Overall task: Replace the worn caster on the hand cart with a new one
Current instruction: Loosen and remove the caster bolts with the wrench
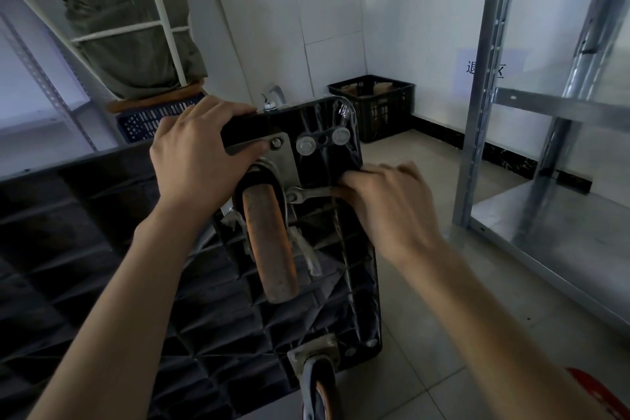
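Observation:
The black plastic hand cart (pixel 143 283) lies tipped with its ribbed underside facing me. A worn caster (pixel 269 242) with a brownish wheel is bolted to the cart's far corner through a grey metal plate (pixel 284 160). My left hand (pixel 197 157) grips the cart's top edge beside that plate, thumb near a bolt head. My right hand (pixel 388 204) holds the handle of a metal wrench (pixel 308 194), whose head sits on a bolt at the plate's lower right corner. A second caster (pixel 318 382) shows at the bottom edge.
A metal shelving rack (pixel 531 106) stands to the right. A black plastic crate (pixel 373 106) sits in the far corner. At the left are a green sack (pixel 129 37) behind a white frame and a blue crate (pixel 150 118). A red object (pixel 600 392) lies at bottom right on the tiled floor.

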`<action>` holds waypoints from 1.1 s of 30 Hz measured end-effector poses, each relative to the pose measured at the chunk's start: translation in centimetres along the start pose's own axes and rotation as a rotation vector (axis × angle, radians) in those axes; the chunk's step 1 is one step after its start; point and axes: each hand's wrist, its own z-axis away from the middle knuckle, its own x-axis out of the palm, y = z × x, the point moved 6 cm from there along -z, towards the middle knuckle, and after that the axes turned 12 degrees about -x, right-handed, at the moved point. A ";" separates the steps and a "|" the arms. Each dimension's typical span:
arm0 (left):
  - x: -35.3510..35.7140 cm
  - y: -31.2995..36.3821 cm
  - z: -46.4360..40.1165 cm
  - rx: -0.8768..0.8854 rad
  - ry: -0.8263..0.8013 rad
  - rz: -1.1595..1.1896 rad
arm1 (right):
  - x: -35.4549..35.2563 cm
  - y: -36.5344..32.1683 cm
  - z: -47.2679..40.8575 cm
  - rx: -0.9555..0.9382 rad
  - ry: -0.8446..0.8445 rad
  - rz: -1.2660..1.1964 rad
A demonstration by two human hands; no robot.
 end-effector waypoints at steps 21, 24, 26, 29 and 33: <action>0.2 0.0 -0.1 0.024 0.009 0.004 | 9.6 0.3 5.6 0.445 0.116 -0.922; 0.2 -0.1 -0.1 0.025 0.014 0.006 | 10.5 -0.1 5.7 0.468 0.132 -0.926; 0.3 -0.2 -0.1 0.028 0.013 0.006 | 10.9 -0.4 5.7 0.481 0.129 -0.932; 0.3 -0.2 -0.2 0.037 0.013 0.002 | 10.7 -0.8 5.6 0.467 0.111 -0.890; 0.4 -0.2 -0.1 0.035 0.015 0.004 | 6.8 0.1 3.6 0.307 -0.031 -0.450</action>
